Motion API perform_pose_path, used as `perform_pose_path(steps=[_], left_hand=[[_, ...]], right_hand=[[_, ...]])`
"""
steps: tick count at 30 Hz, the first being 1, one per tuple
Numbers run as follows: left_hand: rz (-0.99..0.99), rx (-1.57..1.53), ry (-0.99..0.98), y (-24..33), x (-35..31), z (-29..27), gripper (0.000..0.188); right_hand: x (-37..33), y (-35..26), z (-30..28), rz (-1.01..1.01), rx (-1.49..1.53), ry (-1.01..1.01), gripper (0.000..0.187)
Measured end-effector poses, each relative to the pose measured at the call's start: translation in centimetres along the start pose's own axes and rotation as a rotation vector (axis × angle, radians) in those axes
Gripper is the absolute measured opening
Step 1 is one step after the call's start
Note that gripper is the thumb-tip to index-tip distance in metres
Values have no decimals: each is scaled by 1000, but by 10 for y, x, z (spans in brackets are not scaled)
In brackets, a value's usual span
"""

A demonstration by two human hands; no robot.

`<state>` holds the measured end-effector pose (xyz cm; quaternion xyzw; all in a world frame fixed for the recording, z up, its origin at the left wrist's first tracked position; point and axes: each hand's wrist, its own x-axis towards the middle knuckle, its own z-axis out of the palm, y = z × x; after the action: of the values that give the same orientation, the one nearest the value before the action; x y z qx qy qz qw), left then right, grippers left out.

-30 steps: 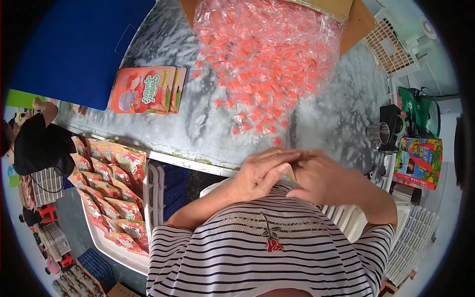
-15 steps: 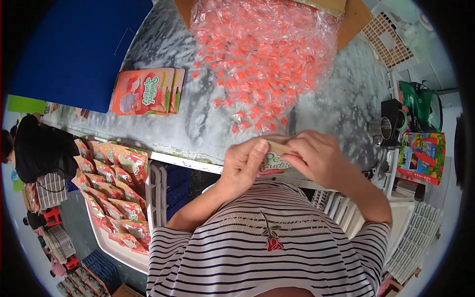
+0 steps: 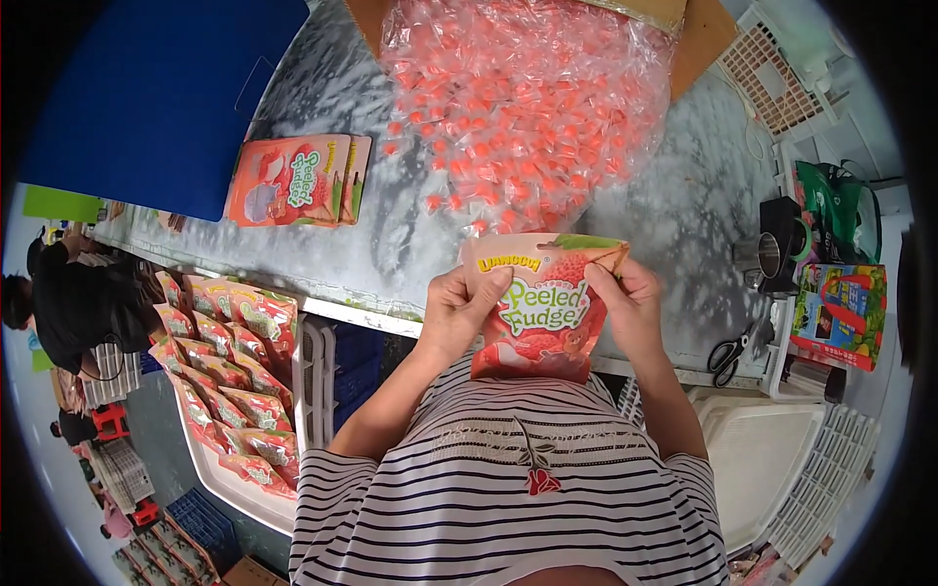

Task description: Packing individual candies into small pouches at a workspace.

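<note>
A pink candy pouch [image 3: 535, 337] with a picture of fruit on it is held upright in front of my chest, its printed front showing. My left hand [image 3: 461, 314] pinches its left side, thumb on the front. At the upper right corner, my right hand [image 3: 630, 301] grips it the same way, with the fingers behind hidden. Beyond the pouch lies a heap of small red wrapped candies [image 3: 532, 127], spilling from a clear plastic bag in a cardboard box [image 3: 705, 44]. Flat pouches [image 3: 293, 181] of the same print lie stacked at the left of the table.
A white tray [image 3: 234, 481] of filled pouches stands at my lower left. The blue bin [image 3: 147, 98] takes up the far left. Black scissors [image 3: 725, 359] lie at the table's right edge, near a metal cup [image 3: 757, 256]. Another person [image 3: 83, 303] is at far left.
The pouch was folded down between my closed hands; now it is raised and spread flat, front in view. My right hand has drawn back, and the scissors have come into fuller view.
</note>
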<state>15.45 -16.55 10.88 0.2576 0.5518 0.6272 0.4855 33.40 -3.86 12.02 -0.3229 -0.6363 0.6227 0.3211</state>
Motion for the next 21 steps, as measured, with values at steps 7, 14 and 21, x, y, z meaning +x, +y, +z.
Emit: perform_pose_path(steps=[7,14,21], left_hand=[[133,125,51,10,3,-1,24],[0,-34,44,2,8,0,21],[-2,-34,-152,12,13,12,23]], right_hand=[[-3,2,6,-114,-67,29,11],[1,11,5,59,175,46,12],[3,-5,-2,138,138,-249,19]])
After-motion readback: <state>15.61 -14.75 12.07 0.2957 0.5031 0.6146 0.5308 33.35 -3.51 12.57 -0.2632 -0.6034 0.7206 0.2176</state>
